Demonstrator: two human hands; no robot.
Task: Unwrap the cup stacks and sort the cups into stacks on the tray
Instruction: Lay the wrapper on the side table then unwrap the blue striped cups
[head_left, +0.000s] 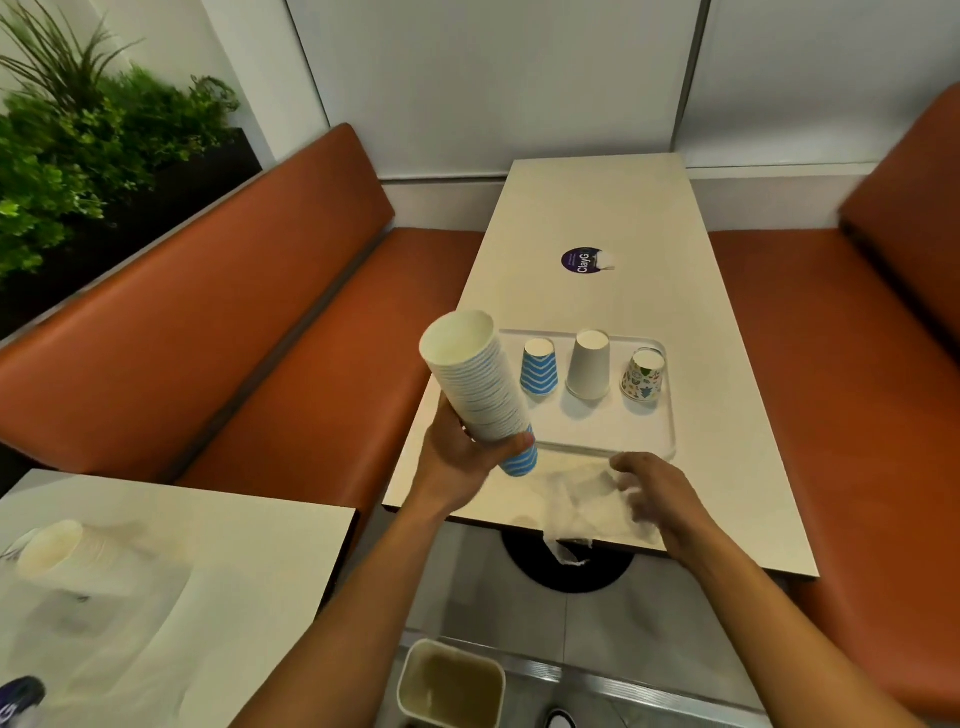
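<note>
Over the near left corner of the surface (571, 218), my left grip (457, 460) holds the tilted blue-striped cup stack (478, 384) by its lower end, mouth up, just beside the tray (597, 431) where a blue cup (539, 366), a white cup (588, 364) and a patterned cup (644, 375) stand upside down. My right grip (657, 493) is closed on the loose plastic wrap (576, 501) at the near edge, some of it hanging over. Risk, I'd say: the stack is held low and leaning, so upper cups could slip loose or clip the blue cup going in, and the wrap could slide off.
</note>
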